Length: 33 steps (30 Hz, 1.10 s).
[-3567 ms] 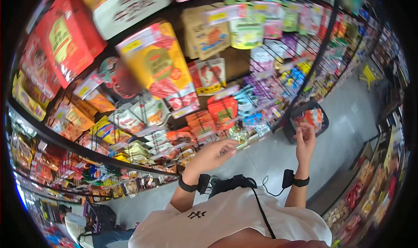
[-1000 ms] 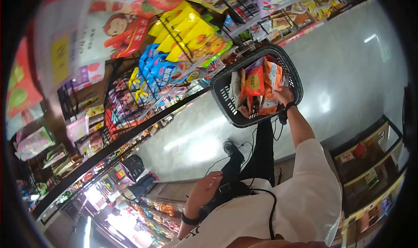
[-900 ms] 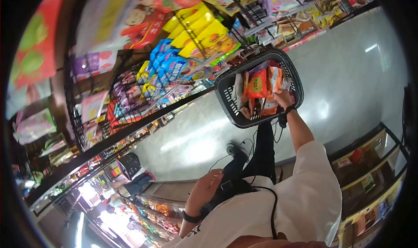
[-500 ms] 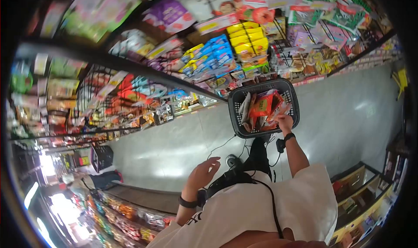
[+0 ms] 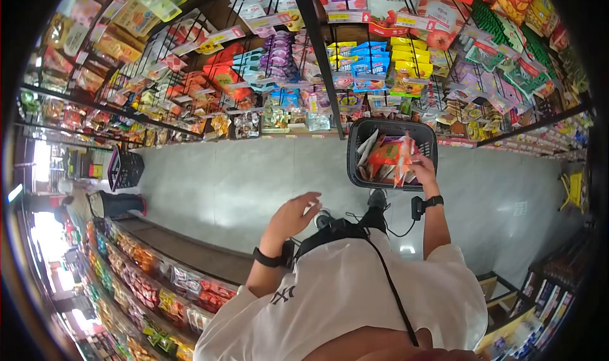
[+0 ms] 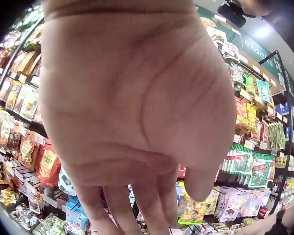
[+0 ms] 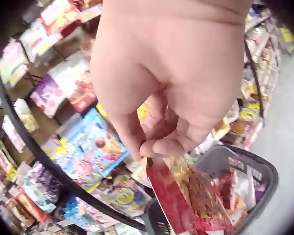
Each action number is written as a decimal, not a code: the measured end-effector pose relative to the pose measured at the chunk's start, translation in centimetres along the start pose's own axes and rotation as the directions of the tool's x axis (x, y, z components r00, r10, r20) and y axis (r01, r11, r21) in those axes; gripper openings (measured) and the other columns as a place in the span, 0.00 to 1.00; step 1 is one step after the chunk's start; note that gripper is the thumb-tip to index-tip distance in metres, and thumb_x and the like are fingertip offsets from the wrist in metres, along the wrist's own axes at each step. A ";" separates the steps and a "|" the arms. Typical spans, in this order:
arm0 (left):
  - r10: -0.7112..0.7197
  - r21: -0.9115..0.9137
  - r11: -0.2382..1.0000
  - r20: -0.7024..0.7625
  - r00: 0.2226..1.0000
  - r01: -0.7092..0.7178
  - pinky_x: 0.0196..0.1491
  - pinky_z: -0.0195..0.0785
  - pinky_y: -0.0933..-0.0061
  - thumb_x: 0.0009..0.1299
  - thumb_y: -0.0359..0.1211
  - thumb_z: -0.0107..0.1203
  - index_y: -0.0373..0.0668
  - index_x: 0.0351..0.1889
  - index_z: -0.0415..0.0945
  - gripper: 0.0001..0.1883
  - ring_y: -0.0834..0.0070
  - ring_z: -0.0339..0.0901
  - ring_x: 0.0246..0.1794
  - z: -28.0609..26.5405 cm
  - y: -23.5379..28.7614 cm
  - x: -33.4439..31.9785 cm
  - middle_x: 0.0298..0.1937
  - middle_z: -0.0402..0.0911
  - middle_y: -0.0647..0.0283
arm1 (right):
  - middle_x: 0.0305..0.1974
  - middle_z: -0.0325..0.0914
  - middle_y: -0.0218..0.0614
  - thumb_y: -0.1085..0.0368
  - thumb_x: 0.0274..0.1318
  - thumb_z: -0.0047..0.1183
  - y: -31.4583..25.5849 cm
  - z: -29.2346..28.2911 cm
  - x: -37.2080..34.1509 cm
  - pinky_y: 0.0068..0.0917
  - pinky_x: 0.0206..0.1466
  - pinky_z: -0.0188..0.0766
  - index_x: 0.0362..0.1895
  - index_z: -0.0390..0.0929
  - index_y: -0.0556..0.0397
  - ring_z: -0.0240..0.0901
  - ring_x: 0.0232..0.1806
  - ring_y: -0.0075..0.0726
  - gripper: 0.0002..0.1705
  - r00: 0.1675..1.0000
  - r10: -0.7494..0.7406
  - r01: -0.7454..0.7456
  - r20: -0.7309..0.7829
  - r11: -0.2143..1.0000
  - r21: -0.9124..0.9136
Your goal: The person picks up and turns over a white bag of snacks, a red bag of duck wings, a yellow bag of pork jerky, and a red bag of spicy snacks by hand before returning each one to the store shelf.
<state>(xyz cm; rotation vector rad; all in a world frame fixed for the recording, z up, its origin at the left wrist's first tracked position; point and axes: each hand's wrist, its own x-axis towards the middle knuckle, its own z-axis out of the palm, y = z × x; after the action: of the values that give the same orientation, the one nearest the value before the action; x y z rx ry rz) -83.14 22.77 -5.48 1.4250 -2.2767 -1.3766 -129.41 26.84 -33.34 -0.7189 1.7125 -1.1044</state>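
Observation:
My right hand [image 5: 424,169] pinches the top edge of a red snack packet [image 7: 170,198] between thumb and fingers. The packet hangs down over the black shopping basket [image 5: 353,171], showing a clear panel with brown food inside in the right wrist view. Other orange, red and white snack packets [image 5: 382,155] lie in the basket. My left hand [image 5: 292,216] is held in front of my body and touches nothing. Its palm and loosely straight fingers fill much of the left wrist view.
Shelves of hanging snack bags [image 5: 412,60] run along the front, with a dark upright post [image 5: 325,63] beside the basket. Low bins of packets [image 5: 143,288] stand behind at left. Another person [image 5: 120,204] is near a dark basket [image 5: 125,169] on the far left.
My right hand, empty above the basket at first, went down among the packets and now holds one raised. The view has swung leftward along the shelves. My left hand remains by my body.

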 end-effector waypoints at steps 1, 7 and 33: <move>0.023 -0.007 1.000 -0.020 1.000 -0.024 0.51 0.78 0.60 0.80 0.40 0.56 0.39 0.62 0.77 0.19 0.55 0.86 0.47 0.4 0.6 0.7 0.48 0.88 0.51 | 0.38 0.84 0.31 0.78 0.49 0.63 -3.0 0.2 -1.0 0.24 0.40 0.76 0.46 0.82 0.56 0.81 0.38 0.25 0.17 0.995 -0.018 0.017 0.096 1.000 0.010; 0.263 0.029 0.964 -0.011 0.965 -0.262 0.64 0.72 0.55 0.70 0.44 0.68 0.37 0.77 0.58 0.43 0.47 0.76 0.65 3.1 5.5 5.8 0.69 0.74 0.43 | 0.37 0.81 0.27 0.72 0.59 0.66 -21.5 2.2 -9.5 0.22 0.44 0.75 0.42 0.78 0.55 0.78 0.39 0.20 0.10 0.819 -0.211 0.222 0.533 0.974 0.044; 0.019 -0.605 0.739 -0.418 0.908 -0.294 0.35 0.71 0.76 0.78 0.33 0.59 0.38 0.67 0.69 0.22 0.83 0.76 0.32 1.4 9.7 1.1 0.45 0.82 0.68 | 0.61 0.74 0.43 0.63 0.60 0.68 -33.2 7.7 -13.7 0.37 0.67 0.68 0.57 0.74 0.55 0.72 0.65 0.43 0.24 0.621 -0.723 0.771 0.302 0.633 -0.068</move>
<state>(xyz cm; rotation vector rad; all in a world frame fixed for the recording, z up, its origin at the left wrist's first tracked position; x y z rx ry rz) -90.83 24.13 0.58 1.0901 -1.3995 -1.4650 -117.56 21.58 1.01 -1.7475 1.3008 -1.3237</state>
